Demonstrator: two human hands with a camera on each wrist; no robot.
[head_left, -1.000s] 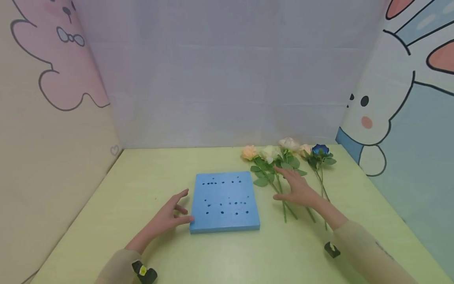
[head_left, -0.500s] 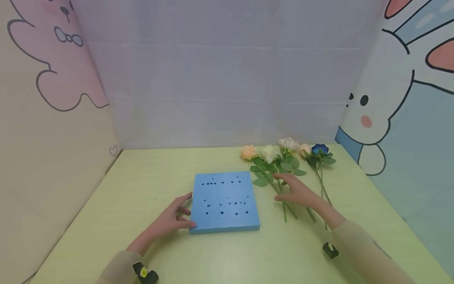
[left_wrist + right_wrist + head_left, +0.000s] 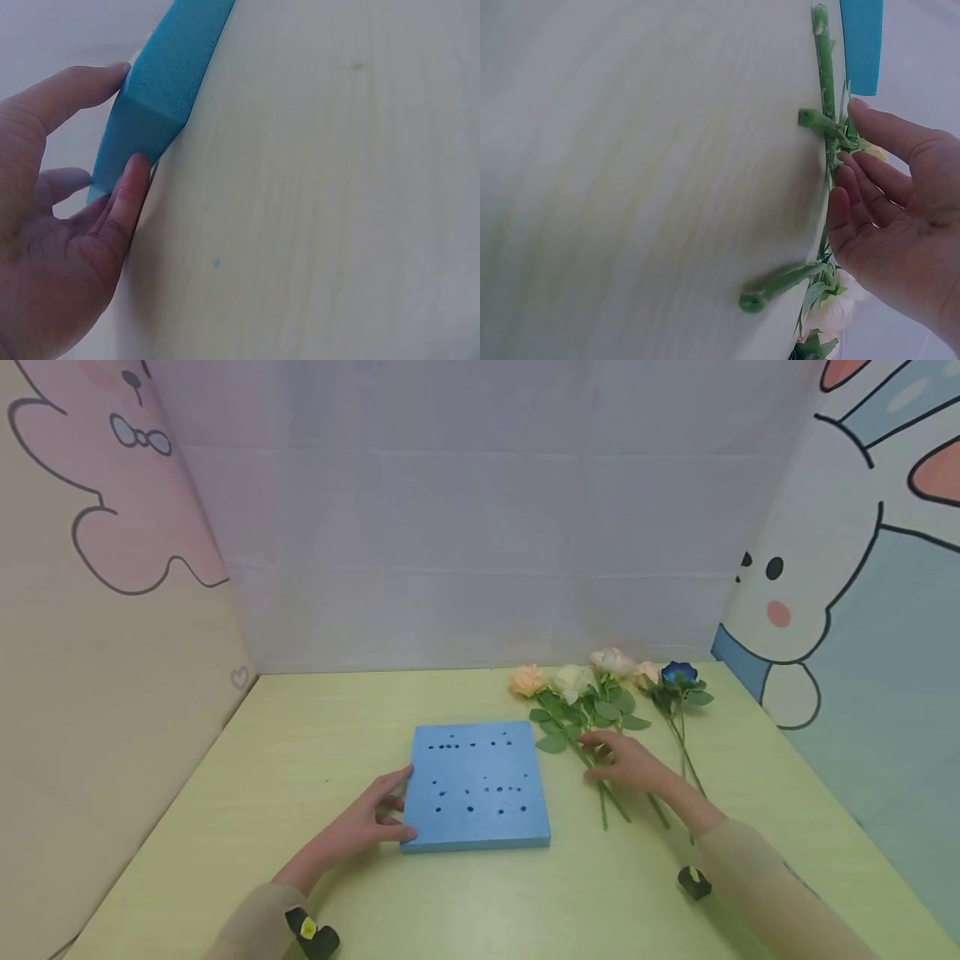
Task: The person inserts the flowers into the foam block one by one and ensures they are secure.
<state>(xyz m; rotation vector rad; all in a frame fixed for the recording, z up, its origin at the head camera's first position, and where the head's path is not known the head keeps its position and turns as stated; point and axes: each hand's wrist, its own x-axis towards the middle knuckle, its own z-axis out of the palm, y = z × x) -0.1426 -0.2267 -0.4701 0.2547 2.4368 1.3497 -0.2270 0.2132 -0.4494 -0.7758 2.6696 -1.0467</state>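
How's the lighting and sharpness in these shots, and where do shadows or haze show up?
Head view: soft, even light, holes in the blue foam board readable, faint shadow beside the left hand; left wrist view: pale, low-contrast table, soft shadow alongside that hand; right wrist view: slightly hazy, brownish shadow beside the right hand, green stem ends and pale blossoms a little soft.

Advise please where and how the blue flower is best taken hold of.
Probably by its bare stem, below the leaves, from above and the near side: the flower lies with bloom away and stem nearer, though a neighbouring stem crosses it.
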